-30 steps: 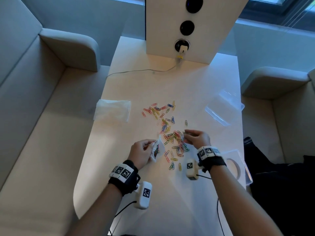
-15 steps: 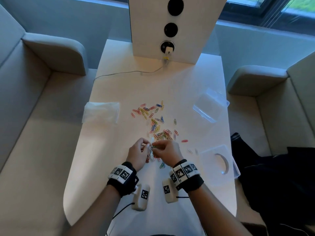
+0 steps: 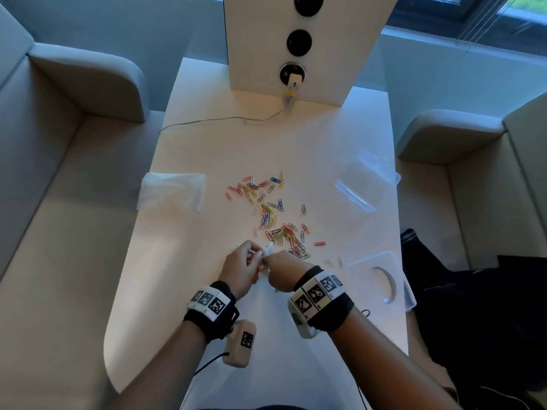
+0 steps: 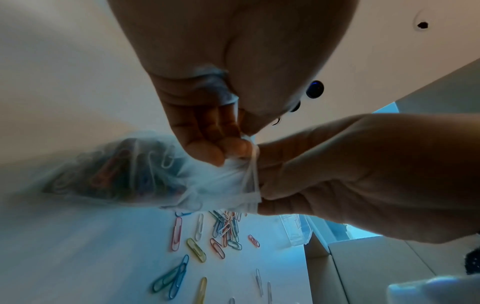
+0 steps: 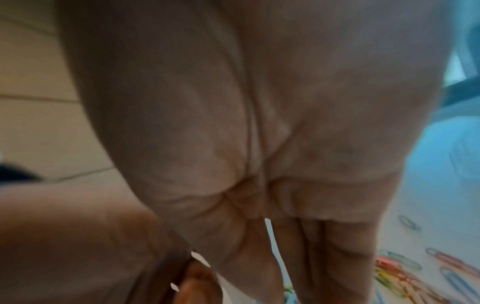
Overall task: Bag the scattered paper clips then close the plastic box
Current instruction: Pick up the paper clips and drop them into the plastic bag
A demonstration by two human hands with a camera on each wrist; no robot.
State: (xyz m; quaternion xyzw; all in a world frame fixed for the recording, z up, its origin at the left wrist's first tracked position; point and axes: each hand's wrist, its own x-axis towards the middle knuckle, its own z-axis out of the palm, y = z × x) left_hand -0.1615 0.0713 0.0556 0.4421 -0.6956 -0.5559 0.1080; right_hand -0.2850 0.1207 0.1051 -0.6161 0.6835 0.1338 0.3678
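Note:
A small clear plastic bag (image 4: pixel 124 170) with several coloured paper clips inside hangs just above the table. My left hand (image 3: pixel 241 269) pinches the bag's mouth between thumb and fingertips (image 4: pixel 207 152). My right hand (image 3: pixel 282 272) is pressed against it and grips the other side of the mouth (image 4: pixel 350 174). In the right wrist view the palm (image 5: pixel 259 123) fills the frame. Many loose paper clips (image 3: pixel 272 214) lie scattered beyond the hands. The clear plastic box (image 3: pixel 368 184) sits open at the right, and a flat clear lid (image 3: pixel 379 279) lies near the right edge.
Another clear bag (image 3: pixel 171 192) lies flat at the table's left side. A white upright panel (image 3: pixel 302 45) with a plugged-in cable (image 3: pixel 225 119) stands at the far end. Sofas flank the narrow white table (image 3: pixel 296 374), and dark cloth (image 3: pixel 473 306) lies at the right.
My right hand left the pile of clips and came to the bag's mouth beside my left hand. Both hands have drawn together just in front of the pile.

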